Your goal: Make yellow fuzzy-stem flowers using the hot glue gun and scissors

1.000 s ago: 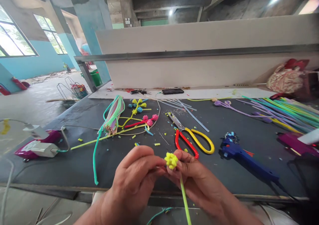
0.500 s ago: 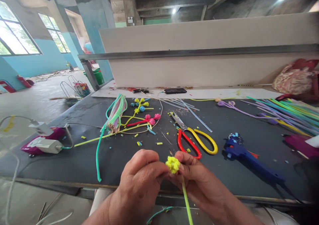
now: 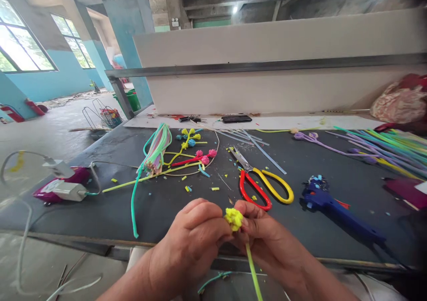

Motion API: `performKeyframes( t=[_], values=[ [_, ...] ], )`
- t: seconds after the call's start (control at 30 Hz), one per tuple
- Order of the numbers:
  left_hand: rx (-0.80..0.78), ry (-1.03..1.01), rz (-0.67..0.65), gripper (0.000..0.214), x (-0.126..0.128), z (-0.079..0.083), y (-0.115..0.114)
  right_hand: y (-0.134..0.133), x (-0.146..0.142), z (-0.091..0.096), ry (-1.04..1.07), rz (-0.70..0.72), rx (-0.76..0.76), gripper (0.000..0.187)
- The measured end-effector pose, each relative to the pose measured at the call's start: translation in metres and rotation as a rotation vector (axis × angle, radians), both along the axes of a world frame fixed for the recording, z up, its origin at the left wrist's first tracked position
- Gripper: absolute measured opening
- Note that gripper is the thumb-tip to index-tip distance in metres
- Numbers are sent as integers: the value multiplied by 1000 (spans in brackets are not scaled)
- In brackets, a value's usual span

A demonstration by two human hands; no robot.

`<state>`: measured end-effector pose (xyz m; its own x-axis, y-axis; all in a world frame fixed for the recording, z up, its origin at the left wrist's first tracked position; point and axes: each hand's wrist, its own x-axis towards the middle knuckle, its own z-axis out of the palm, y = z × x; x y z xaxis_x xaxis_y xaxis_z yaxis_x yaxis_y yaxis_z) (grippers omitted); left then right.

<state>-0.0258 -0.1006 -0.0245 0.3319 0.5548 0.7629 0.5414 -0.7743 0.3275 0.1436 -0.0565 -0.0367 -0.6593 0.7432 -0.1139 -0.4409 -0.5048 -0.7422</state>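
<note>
Between my two hands, above the table's front edge, is a bright yellow pipe-cleaner flower (image 3: 234, 219) with a bumpy, bunched head. Its yellow-green stem (image 3: 253, 270) runs down below my right hand. The fingers of my left hand (image 3: 195, 238) are closed, pinching the flower's left side. My right hand (image 3: 267, 234) grips it from the right with thumb and fingers; some fingertips are hidden behind the head. Just beyond lie scissors (image 3: 247, 170) with one red and one yellow handle, blades parted.
On the dark table (image 3: 110, 221) are a bundle of pastel pipe cleaners (image 3: 158, 147), pink flower buds (image 3: 204, 156), small cut bits and a blue glue gun (image 3: 340, 214). More pipe cleaners (image 3: 383, 147) lie at the right. A power strip (image 3: 62, 187) sits left; a phone (image 3: 236, 119) lies at the back.
The view has shifted slightly. My left hand's fingers have turned a little around the yellow flower, and both hands keep hold of it.
</note>
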Motion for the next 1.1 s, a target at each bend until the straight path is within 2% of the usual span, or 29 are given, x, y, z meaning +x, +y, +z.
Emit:
performKeyframes(
  t=[0.1, 0.13, 0.53, 0.93, 1.1],
  values=[
    [1, -38, 36, 17, 2, -1, -1, 0, 0, 1, 38, 27, -162, 21],
    [3, -41, 40, 18, 2, -1, -1, 0, -1, 1, 44, 29, -175, 21],
    [37, 9, 61, 22, -3, 1, -4, -2, -1, -4, 56, 105, -198, 22],
    [95, 114, 74, 21, -2, 5, -3, -1, -4, -4, -2, 27, -159, 25],
    [75, 163, 133, 21, 2, 4, -1, -1, -2, -2, -23, 23, -152, 23]
  ],
)
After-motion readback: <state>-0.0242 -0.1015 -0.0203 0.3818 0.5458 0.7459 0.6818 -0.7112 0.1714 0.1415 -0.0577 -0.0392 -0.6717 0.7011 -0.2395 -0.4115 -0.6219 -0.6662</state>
